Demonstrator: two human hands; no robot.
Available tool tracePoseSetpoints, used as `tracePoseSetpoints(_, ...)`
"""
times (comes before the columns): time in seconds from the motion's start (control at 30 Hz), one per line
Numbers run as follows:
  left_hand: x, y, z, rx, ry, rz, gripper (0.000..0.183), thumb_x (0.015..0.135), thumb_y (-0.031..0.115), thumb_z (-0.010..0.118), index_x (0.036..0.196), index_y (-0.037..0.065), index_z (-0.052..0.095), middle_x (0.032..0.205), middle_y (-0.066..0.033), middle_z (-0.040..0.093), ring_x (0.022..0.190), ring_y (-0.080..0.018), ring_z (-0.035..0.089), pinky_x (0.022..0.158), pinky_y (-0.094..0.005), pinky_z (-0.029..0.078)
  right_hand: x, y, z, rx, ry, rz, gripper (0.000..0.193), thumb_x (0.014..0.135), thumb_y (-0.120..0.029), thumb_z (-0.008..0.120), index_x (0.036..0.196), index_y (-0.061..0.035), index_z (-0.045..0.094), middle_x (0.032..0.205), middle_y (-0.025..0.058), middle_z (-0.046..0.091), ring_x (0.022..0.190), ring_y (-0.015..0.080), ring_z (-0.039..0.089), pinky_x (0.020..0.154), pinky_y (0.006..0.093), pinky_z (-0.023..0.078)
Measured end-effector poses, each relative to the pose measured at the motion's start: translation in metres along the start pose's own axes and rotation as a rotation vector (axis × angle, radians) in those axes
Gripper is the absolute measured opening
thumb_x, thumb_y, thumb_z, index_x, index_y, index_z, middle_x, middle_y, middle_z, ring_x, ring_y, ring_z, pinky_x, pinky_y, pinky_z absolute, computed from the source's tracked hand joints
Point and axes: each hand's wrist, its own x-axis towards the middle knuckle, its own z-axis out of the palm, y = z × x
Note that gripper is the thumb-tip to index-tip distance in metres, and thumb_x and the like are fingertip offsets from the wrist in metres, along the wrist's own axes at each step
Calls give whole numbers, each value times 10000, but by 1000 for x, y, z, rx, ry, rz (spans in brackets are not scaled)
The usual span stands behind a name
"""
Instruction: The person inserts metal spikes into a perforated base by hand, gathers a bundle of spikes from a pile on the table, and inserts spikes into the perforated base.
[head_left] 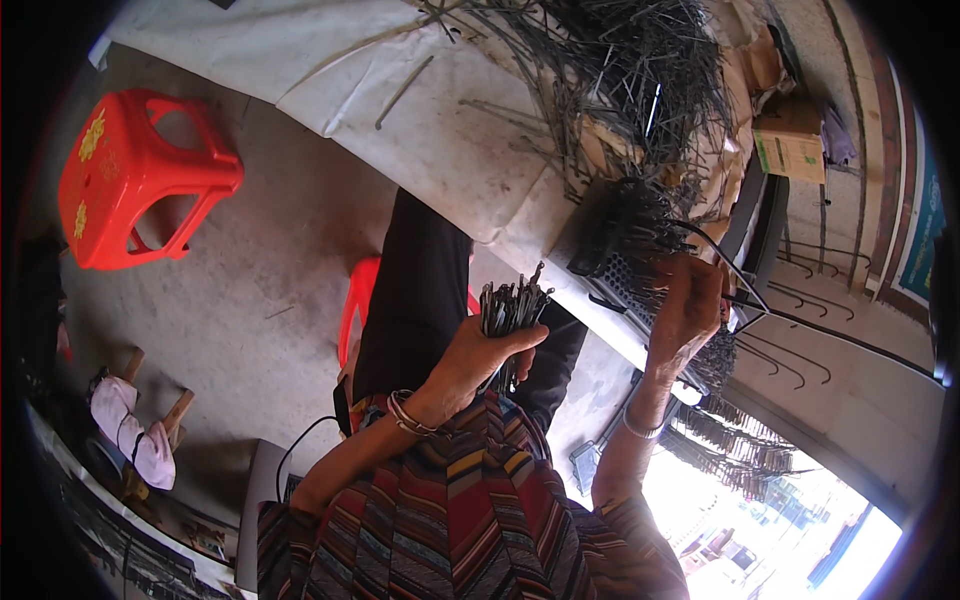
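We see a bundle of thin, dark rods packed side by side in our left hand, its uneven ends, some looped, pointing away from us. Beside our right hand we see a dense, dark cluster of similar rods.

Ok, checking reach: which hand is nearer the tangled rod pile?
Right: the right hand is just short of the pile; the left hand is farther, by the striped top.

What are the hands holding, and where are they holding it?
The left hand grips a bundle of thin dark rods below their upper ends. Whether the right hand holds anything can't be told.
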Motion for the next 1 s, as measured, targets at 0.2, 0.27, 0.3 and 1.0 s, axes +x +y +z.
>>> tracePoseSetpoints(0.2,-2,-4,2,9,18,2,142,851,115,696,904,10,616,714,-52,606,562,-142,592,505,-274,469,-9,3,-2,-65,74,15,80,940,-86,544,950,-26,596,796,83,691,667,128,647,623,267,492)
tracePoseSetpoints(0.27,-1,-5,5,14,14,19,140,850,114,698,896,10,617,710,-55,607,559,-144,593,499,-274,469,-10,6,1,-59,84,17,64,934,-71,559,951,-22,597,797,78,691,672,128,658,620,262,503)
tracePoseSetpoints(0.3,-1,-5,5,17,18,38,137,850,113,699,889,10,617,705,-57,609,555,-145,594,494,-275,469,-10,7,3,-58,74,0,61,933,-65,563,953,-21,599,797,77,690,673,130,663,618,261,508)
tracePoseSetpoints(1.0,-7,-9,20,61,18,-12,186,855,174,715,777,37,617,635,-43,608,519,-122,568,485,-264,442,-2,0,-22,-96,105,13,73,889,-16,616,960,-29,630,794,54,700,622,88,616,549,230,469)
